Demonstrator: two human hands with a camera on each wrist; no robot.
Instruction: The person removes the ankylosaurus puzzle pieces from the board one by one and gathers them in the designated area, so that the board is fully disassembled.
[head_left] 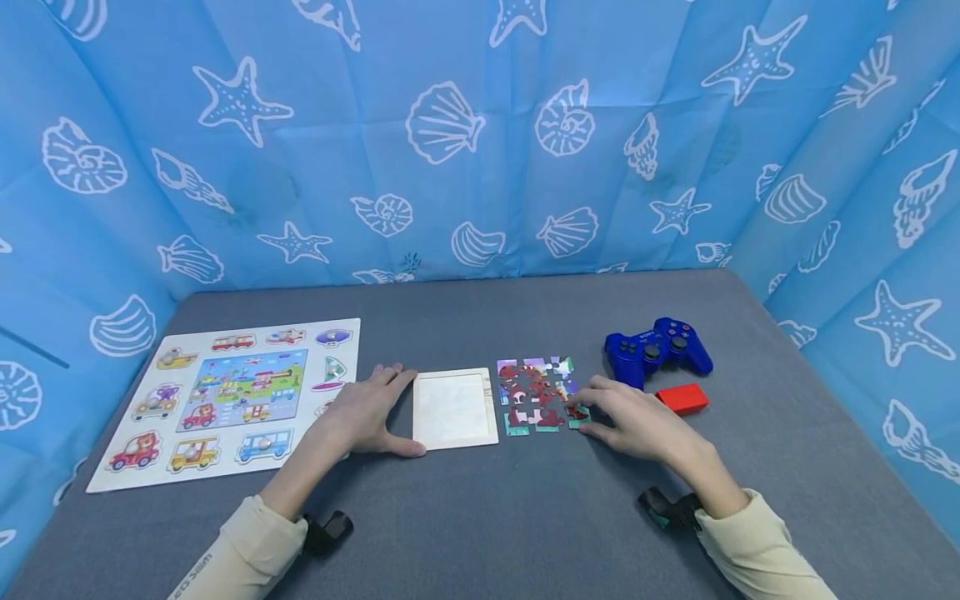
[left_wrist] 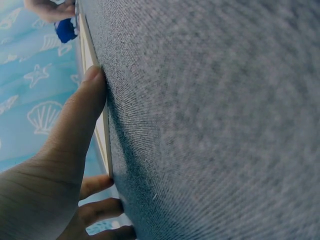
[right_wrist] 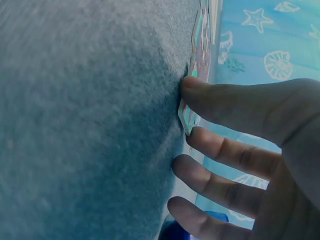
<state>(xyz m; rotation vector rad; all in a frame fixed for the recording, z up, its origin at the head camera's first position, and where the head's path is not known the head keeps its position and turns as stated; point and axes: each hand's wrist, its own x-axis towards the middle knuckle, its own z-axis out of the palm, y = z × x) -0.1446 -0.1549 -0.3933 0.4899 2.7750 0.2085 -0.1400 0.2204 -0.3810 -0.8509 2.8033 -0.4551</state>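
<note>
A square pale wooden puzzle tray [head_left: 453,410] lies flat in the middle of the table. My left hand [head_left: 367,412] is spread at its left side, with the thumb by the near corner and fingers by the far corner. To the tray's right lie several loosely joined jigsaw pieces [head_left: 534,392], dark red with purple and green edges. My right hand [head_left: 630,417] pinches the near right corner puzzle piece [right_wrist: 189,117] between thumb and index finger, low at the table. Its other fingers are spaced apart. Fingers partly hide the pieces on that side.
A white board with vehicle pictures [head_left: 225,404] lies at the left. Beyond my right hand are a blue game controller [head_left: 660,350] and a red block [head_left: 682,399]. A blue shell-print curtain [head_left: 480,192] hangs behind the grey table [head_left: 495,517].
</note>
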